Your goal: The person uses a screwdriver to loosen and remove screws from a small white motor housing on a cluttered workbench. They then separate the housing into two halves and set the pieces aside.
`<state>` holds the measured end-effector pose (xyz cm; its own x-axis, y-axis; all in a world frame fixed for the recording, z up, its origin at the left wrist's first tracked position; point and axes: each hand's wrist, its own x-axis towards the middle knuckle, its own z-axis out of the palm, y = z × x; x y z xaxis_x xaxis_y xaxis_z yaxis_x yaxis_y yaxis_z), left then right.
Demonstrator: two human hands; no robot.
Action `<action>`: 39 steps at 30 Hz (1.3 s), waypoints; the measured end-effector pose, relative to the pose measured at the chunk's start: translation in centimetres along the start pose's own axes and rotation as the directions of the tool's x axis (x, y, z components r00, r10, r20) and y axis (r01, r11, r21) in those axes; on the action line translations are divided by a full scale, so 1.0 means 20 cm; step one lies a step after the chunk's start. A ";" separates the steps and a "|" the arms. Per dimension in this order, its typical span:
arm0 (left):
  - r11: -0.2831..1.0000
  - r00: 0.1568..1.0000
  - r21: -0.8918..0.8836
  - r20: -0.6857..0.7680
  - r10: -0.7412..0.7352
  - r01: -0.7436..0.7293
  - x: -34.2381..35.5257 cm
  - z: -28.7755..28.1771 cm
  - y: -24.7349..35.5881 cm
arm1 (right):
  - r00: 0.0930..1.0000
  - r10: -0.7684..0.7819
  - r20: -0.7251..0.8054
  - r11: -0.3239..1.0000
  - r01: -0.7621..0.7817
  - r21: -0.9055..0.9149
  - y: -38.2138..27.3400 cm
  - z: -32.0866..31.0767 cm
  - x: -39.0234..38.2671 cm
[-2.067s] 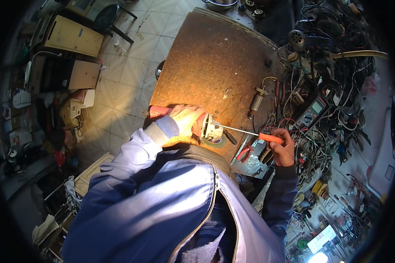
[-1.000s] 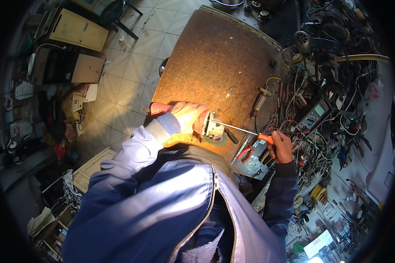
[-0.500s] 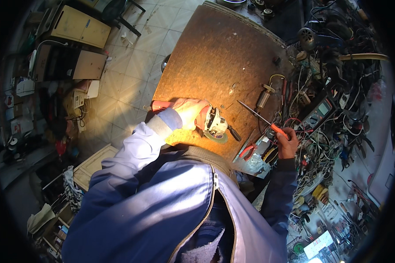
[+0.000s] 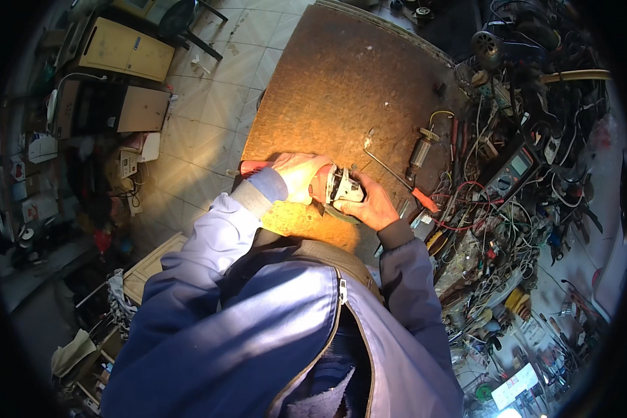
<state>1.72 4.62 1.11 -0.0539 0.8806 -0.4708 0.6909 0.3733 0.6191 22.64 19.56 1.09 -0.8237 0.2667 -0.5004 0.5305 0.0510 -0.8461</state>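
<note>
A red angle grinder [image 4: 318, 184] with a pale metal gear head lies at the near edge of the wooden table. Round its red body my left hand [image 4: 294, 175] is closed. My right hand [image 4: 373, 202] grips the gear head from the right, its thumb on the near side and fingers on the far side. Part of the grinding disc shows beneath the head; the black side handle is hidden by my right hand. To the right of that hand a screwdriver [image 4: 425, 200] with an orange-red handle lies on the table, its shaft pointing far left.
A motor armature [image 4: 421, 152] lies on the brown tabletop [image 4: 334, 83]. Along the right side are a multimeter [image 4: 512, 174] and a heap of tangled wires [image 4: 481, 230]. A yellowish cabinet [image 4: 129, 47] and a black stool [image 4: 181, 21] stand on the tiled floor at left.
My right hand has let go of the screwdriver, which now lies on the table. It has moved left onto the grinder's head. My left hand keeps its hold.
</note>
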 end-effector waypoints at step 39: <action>0.893 0.943 -0.385 -0.314 0.108 -0.231 -0.33 -0.24 -0.02 | 0.834 -0.339 -0.436 0.919 0.194 -0.344 -0.44 -0.01 -0.32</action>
<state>-1.72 0.14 6.96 -0.2025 0.9627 -0.1797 0.3520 0.2427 0.9040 23.35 17.64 11.74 -0.7795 0.6243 -0.0504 0.3966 0.4297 -0.8112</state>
